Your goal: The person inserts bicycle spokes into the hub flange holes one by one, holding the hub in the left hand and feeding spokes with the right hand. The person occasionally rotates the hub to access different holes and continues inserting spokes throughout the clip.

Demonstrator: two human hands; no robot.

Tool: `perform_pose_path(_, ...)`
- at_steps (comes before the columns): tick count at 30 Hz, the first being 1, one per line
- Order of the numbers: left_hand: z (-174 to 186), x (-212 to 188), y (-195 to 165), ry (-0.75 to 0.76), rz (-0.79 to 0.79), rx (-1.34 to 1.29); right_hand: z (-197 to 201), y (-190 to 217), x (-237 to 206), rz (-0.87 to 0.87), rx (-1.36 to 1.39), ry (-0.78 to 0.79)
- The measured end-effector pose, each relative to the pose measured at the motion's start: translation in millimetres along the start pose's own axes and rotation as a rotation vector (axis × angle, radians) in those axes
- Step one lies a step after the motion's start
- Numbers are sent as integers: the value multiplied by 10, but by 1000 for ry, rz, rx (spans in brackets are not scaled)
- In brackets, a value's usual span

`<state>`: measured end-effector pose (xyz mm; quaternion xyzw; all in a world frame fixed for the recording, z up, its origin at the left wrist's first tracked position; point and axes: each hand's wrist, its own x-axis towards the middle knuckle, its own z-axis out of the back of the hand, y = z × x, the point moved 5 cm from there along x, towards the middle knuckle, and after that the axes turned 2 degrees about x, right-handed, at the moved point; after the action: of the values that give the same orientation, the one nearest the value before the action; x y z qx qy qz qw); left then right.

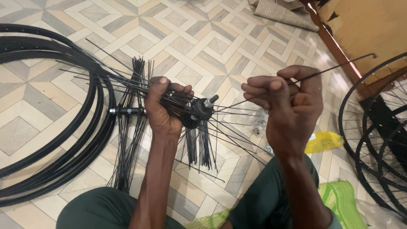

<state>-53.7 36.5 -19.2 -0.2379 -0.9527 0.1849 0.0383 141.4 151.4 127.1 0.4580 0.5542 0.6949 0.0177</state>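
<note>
While the person sits on the tiled floor (pixel 203 46) with knees in dark green trousers (pixel 97 210) at the bottom of the view, both hands are raised over the lap and closed on parts of a wheel assembly. Below the right forearm lies a green woven mat (pixel 341 199). The left hand (pixel 163 106) is closed tightly around a black wheel hub (pixel 199 111) and the bundle of black spokes (pixel 203 144) threaded through it; the hub's silver axle end points toward the right hand, and loose spoke ends fan out below and to the left of the fist. The right hand (pixel 288 104) is curled shut, pinching a single black spoke (pixel 335 67) between thumb and forefingers; this spoke runs from the hub through the fist and on up to the right, ending in a small bent head. Directly beneath the left hand, a second hub (pixel 127 111) rests on a loose pile of spokes (pixel 131 140) on the floor. Just beyond the right wrist lies a yellow packet (pixel 324 141). Left of the left hand, several bare black rims (pixel 55 123) are stacked on the floor. Right of the right hand, built spoked wheels (pixel 377 140) lean together. Farthest off, beyond the right hand, a folded rug (pixel 282 10) lies beside a wooden panel (pixel 364 25).
</note>
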Motion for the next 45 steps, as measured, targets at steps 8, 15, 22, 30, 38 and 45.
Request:
perform_pose_path(8,-56,-41,-8,40,-52,65,-198,-21,51,-64,-380,290)
perform_pose_path(15,-50,-33,-7,33,-15,21,-243,-259,-199,-128,-602,439)
perform_pose_path(22,-13,-23,-6,22,10,-9,-219,-404,-416,-69,-664,504)
perform_pose_path(30,-16,-28,8,9,42,-6,-200,-466,-455,-129,-584,457)
perform_pose_path(38,-134,-70,-33,46,44,37,-43,-513,-493,-39,-656,437)
perform_pose_path(45,-622,-199,-115,337,-47,278,19,-913,-512,-206,-324,648)
